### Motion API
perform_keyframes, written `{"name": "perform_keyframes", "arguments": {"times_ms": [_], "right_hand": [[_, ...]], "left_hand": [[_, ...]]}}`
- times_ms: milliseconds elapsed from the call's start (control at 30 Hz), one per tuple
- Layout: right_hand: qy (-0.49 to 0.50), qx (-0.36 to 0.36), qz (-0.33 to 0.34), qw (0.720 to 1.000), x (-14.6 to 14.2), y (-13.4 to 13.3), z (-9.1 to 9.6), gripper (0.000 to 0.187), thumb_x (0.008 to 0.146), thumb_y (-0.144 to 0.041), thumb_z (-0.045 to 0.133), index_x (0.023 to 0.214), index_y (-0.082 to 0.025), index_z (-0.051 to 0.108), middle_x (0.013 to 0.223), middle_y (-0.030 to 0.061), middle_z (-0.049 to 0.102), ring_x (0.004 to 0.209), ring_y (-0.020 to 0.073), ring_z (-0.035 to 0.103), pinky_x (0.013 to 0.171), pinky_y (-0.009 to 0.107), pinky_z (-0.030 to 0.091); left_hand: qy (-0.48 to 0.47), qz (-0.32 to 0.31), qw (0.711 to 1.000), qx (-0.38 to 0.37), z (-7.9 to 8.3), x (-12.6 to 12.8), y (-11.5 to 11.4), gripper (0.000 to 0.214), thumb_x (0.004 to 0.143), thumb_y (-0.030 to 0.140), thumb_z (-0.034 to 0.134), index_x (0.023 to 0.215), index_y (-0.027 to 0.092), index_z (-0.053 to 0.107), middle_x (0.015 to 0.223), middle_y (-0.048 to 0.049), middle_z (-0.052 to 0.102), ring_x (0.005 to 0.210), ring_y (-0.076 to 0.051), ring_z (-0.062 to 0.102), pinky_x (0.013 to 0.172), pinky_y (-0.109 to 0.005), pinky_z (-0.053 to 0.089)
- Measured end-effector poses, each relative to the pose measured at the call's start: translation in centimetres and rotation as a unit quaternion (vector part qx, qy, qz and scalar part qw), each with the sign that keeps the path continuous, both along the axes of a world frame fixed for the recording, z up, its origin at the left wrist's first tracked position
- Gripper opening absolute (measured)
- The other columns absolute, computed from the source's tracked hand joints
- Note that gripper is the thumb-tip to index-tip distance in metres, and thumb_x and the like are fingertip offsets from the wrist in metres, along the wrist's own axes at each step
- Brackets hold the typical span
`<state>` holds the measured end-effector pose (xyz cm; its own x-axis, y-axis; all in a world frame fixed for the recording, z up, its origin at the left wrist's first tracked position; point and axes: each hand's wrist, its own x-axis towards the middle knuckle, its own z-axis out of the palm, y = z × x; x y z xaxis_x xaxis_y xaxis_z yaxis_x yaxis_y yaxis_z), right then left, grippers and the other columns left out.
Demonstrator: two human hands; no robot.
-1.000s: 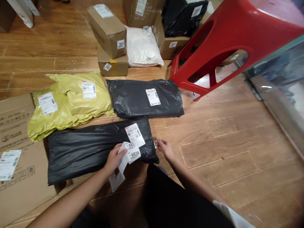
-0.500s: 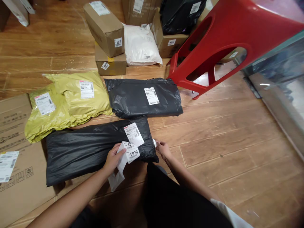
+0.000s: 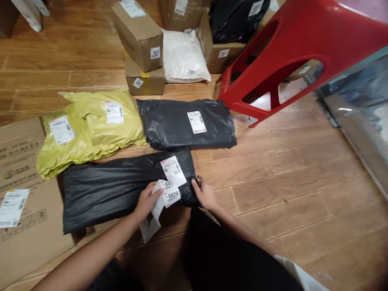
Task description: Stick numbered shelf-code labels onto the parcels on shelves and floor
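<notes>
A long black plastic parcel (image 3: pixel 103 190) lies on the floor in front of me, with a white shipping label (image 3: pixel 173 169) near its right end. My left hand (image 3: pixel 148 201) pinches a strip of number stickers (image 3: pixel 172 195) over the parcel; 6028 is readable on it, and its backing paper hangs down toward me. At the parcel's right end is my right hand (image 3: pixel 205 194), its thumb on the edge and its other fingers partly hidden round the side. Just beyond lies a second black parcel (image 3: pixel 169 125) with its own label.
Two yellow parcels (image 3: pixel 115 131) lie to the left, beside a large flat carton (image 3: pixel 27 157). Stacked boxes (image 3: pixel 139 36), a white parcel (image 3: pixel 184 56) and a black bag (image 3: pixel 236 20) sit at the back. A red plastic stool (image 3: pixel 291 52) stands at the right, near a glass case (image 3: pixel 363 93).
My right hand has turned and moved onto the parcel's end; the small white piece in its fingers no longer shows. My left hand still holds the stickers. The view has shifted slightly.
</notes>
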<state>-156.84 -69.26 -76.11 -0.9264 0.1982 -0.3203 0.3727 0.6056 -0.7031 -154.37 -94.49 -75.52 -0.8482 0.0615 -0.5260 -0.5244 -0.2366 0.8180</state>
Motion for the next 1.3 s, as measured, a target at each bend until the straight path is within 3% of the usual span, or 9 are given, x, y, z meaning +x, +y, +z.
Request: {"name": "perform_keyframes", "arguments": {"times_ms": [133, 300, 467, 667, 900, 1000, 1100, 1200, 1300], "right_hand": [[-0.024, -0.003, 0.015, 1.0, -0.9, 0.9, 0.0, 0.045, 0.069, -0.048, 0.072, 0.104, -0.021, 0.065, 0.086, 0.0114, 0.075, 0.075, 0.0284, 0.069, 0.066, 0.035, 0.048], [-0.029, -0.108, -0.024, 0.993, -2.1, 2.6, -0.2, 0.031, 0.052, -0.038, 0.081, 0.074, -0.019, 0.07, 0.069, 0.0068, 0.073, 0.069, 0.0267, 0.068, 0.067, 0.037, 0.052], [-0.023, -0.123, -0.066, 0.99, -1.1, 2.3, -1.0, 0.031, 0.062, -0.049, 0.072, 0.068, -0.018, 0.071, 0.077, 0.0088, 0.075, 0.075, 0.0259, 0.068, 0.073, 0.038, 0.054], [-0.09, -0.145, -0.107, 0.98, -2.0, 3.7, -1.2, 0.029, 0.065, -0.044, 0.07, 0.058, -0.018, 0.06, 0.055, 0.0073, 0.067, 0.054, 0.0203, 0.066, 0.055, 0.032, 0.054], [-0.049, -0.059, -0.049, 0.996, -2.8, 2.7, -0.3, 0.023, 0.065, -0.037, 0.068, 0.054, -0.02, 0.055, 0.053, 0.0017, 0.062, 0.054, 0.0176, 0.06, 0.056, 0.028, 0.047], [-0.029, -0.026, -0.026, 0.999, -1.8, 1.3, 0.2, 0.024, 0.071, -0.041, 0.065, 0.062, -0.02, 0.059, 0.064, 0.0044, 0.066, 0.065, 0.0209, 0.064, 0.065, 0.031, 0.048], [-0.019, -0.043, 0.001, 0.999, -0.4, -0.4, 0.6, 0.034, 0.082, -0.05, 0.056, 0.093, -0.019, 0.063, 0.092, 0.0099, 0.072, 0.088, 0.0253, 0.068, 0.079, 0.036, 0.051], [0.001, -0.07, 0.037, 0.997, 0.3, -2.3, 0.5, 0.049, 0.088, -0.052, 0.049, 0.124, -0.019, 0.05, 0.122, 0.0132, 0.064, 0.114, 0.0263, 0.06, 0.099, 0.042, 0.046], [-0.012, -0.028, 0.036, 0.999, 0.1, -3.8, 0.0, 0.065, 0.084, -0.052, 0.054, 0.135, -0.014, 0.041, 0.135, 0.0194, 0.053, 0.129, 0.0323, 0.047, 0.108, 0.049, 0.036]], "left_hand": [[0.012, -0.004, 1.0, -0.009, 0.0, -0.1, -0.1, 0.03, 0.07, 0.043, 0.073, 0.089, 0.019, 0.078, 0.117, -0.0082, 0.06, 0.103, -0.025, 0.058, 0.091, -0.031, 0.044], [0.01, -0.006, 1.0, -0.007, -0.1, -0.1, -0.2, 0.03, 0.07, 0.043, 0.073, 0.088, 0.019, 0.077, 0.117, -0.0085, 0.06, 0.105, -0.025, 0.058, 0.092, -0.032, 0.044], [0.013, -0.009, 1.0, -0.005, -0.4, 0.1, -0.2, 0.029, 0.072, 0.042, 0.072, 0.09, 0.02, 0.077, 0.118, -0.0075, 0.059, 0.107, -0.025, 0.056, 0.093, -0.031, 0.042], [0.012, -0.011, 1.0, 0.003, -0.4, -0.1, -0.2, 0.029, 0.073, 0.043, 0.072, 0.089, 0.019, 0.077, 0.118, -0.0073, 0.058, 0.106, -0.024, 0.055, 0.092, -0.03, 0.042], [0.013, -0.005, 1.0, 0.001, -0.3, 0.1, -0.2, 0.026, 0.073, 0.041, 0.072, 0.089, 0.02, 0.077, 0.115, -0.0064, 0.058, 0.102, -0.022, 0.056, 0.089, -0.028, 0.042], [0.011, -0.001, 1.0, 0.001, -0.2, 0.0, -0.1, 0.028, 0.071, 0.041, 0.073, 0.088, 0.02, 0.078, 0.112, -0.0069, 0.06, 0.1, -0.022, 0.057, 0.088, -0.029, 0.043], [0.013, -0.005, 1.0, -0.009, -0.2, 0.0, 0.0, 0.028, 0.072, 0.041, 0.072, 0.089, 0.02, 0.078, 0.112, -0.007, 0.06, 0.1, -0.022, 0.057, 0.088, -0.029, 0.043], [0.013, -0.007, 1.0, -0.013, -0.2, 0.1, 0.0, 0.027, 0.073, 0.041, 0.072, 0.089, 0.02, 0.077, 0.113, -0.0065, 0.06, 0.1, -0.022, 0.057, 0.088, -0.029, 0.044], [0.014, -0.005, 1.0, -0.011, -0.2, 0.1, 0.0, 0.028, 0.072, 0.042, 0.073, 0.089, 0.02, 0.077, 0.113, -0.0068, 0.059, 0.1, -0.022, 0.057, 0.087, -0.029, 0.044]]}}
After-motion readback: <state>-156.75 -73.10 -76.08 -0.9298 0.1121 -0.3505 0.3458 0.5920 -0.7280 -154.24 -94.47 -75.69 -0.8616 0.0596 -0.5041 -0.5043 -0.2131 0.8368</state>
